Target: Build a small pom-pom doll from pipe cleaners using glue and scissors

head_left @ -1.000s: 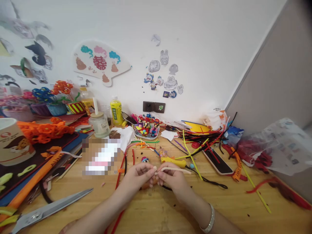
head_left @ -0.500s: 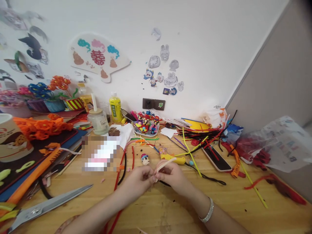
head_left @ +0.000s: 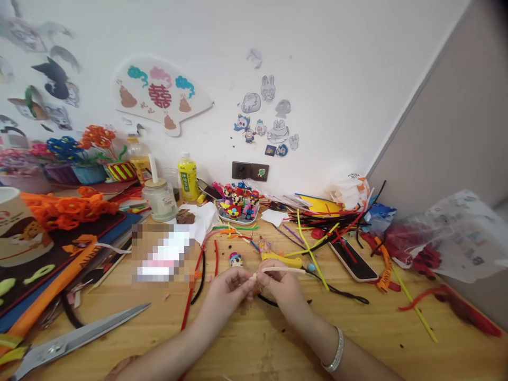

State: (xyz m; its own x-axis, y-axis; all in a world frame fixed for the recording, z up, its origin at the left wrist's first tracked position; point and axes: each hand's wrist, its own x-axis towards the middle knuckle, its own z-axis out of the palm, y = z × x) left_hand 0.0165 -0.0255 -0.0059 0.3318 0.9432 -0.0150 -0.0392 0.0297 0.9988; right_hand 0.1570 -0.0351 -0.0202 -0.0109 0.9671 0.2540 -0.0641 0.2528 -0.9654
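A pale cream pipe cleaner runs between my two hands, its long free end pointing right. My left hand pinches the small bunched end between thumb and fingertips. Right beside it, my right hand is closed on the same strip, with thumb and forefinger together. Fingers partly hide the bunched end. Just beyond my left hand lies a small doll head with a red and blue hat. A yellow glue gun lies behind my right hand.
Large scissors lie open at the left front. Small dolls stand in a tray at the back. Black and red pipe cleaners are heaped right of it, near a phone. A glass jar and yellow bottle stand by the wall.
The free end of the pipe cleaner has swung down to the right and now lies nearly level. My right hand has turned slightly; both hands stay close together.
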